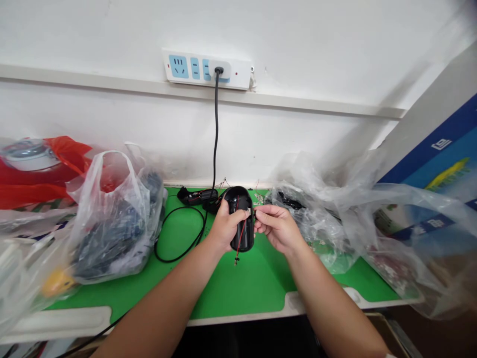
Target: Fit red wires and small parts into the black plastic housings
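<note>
Black round-ended casing (248, 239) | facing camera, hollow side showing | resting in left hand (228, 224) | red wire (241, 237) dangling past near end

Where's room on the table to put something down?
The green table is bare on the near side of the black case, between left forearm and right forearm. Another bare patch lies between the looped cable, left bag and left forearm. Plastic bags crowd both sides; black parts crowd the back.

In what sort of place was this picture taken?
Probably a small electronics work area: a power strip is on the wall, and a black casing with a red wire is held over a green tabletop.
</note>
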`<state>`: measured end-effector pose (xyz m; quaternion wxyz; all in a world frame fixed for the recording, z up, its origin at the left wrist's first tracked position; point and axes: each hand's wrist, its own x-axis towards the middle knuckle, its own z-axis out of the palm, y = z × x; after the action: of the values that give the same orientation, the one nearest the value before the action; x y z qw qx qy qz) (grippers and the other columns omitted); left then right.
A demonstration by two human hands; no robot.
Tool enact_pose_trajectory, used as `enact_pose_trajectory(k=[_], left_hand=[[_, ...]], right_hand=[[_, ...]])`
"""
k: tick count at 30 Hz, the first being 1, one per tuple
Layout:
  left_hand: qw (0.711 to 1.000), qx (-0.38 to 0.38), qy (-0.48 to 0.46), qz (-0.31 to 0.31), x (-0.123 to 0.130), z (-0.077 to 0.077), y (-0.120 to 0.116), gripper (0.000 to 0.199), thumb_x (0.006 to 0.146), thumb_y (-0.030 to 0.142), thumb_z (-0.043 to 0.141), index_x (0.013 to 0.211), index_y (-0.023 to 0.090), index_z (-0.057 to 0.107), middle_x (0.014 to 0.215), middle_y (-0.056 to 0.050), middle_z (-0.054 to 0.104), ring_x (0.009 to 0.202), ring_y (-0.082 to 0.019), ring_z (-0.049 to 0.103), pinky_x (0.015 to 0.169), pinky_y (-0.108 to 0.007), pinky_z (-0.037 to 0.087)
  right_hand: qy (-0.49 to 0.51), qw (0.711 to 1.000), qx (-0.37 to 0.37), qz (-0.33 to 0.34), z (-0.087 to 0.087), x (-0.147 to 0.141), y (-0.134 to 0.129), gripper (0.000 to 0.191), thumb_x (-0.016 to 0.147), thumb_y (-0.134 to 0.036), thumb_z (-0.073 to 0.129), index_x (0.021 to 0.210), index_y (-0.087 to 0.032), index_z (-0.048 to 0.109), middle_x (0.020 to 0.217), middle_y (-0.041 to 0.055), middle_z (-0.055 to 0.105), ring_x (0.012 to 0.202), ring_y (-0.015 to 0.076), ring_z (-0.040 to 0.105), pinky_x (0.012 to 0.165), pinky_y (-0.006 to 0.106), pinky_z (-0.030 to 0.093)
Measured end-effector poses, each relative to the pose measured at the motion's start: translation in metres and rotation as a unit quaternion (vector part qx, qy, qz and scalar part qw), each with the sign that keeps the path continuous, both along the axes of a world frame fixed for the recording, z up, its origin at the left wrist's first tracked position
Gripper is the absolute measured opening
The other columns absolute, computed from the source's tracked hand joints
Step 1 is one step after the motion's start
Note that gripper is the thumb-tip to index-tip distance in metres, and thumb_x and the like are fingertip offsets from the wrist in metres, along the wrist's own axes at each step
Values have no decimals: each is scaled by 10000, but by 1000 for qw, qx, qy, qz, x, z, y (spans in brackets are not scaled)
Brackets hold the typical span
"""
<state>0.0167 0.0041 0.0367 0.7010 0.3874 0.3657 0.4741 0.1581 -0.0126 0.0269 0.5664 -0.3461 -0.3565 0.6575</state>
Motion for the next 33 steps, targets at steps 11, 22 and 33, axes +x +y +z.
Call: enact_pose_trajectory(k=[11, 22, 33], left_hand=[[1000, 27, -4, -8, 0, 1, 0, 682, 662, 229, 675, 1244, 295, 327, 702, 29, 587, 449, -172, 595, 433, -348, 529], [999, 45, 0, -19, -1, -1, 1, 743, 644, 218, 698, 1274, 313, 315, 802, 7, 590, 513, -170, 615, 480, -352, 548], [998, 66, 21, -1, -2, -3, 3, 736, 655, 209, 688, 1283, 320, 321, 803, 7, 592, 487, -155, 601, 493, -336, 537]], right_hand=[[2, 1000, -2, -27, 1, 0, 1, 227, 595, -238, 812, 775, -136, 718, 570, 28, 675, 466, 99, 610, 477, 188, 535], [-22, 999, 7, -39, -3, 0, 2, 241, 577, -261, 818, 764, -147, 717, 538, 14, 659, 448, 103, 593, 457, 212, 531], [-89, 992, 41, -81, -9, -8, 4, 294, 612, -315, 794, 838, -150, 704, 509, -10, 615, 435, 105, 543, 432, 229, 426]])
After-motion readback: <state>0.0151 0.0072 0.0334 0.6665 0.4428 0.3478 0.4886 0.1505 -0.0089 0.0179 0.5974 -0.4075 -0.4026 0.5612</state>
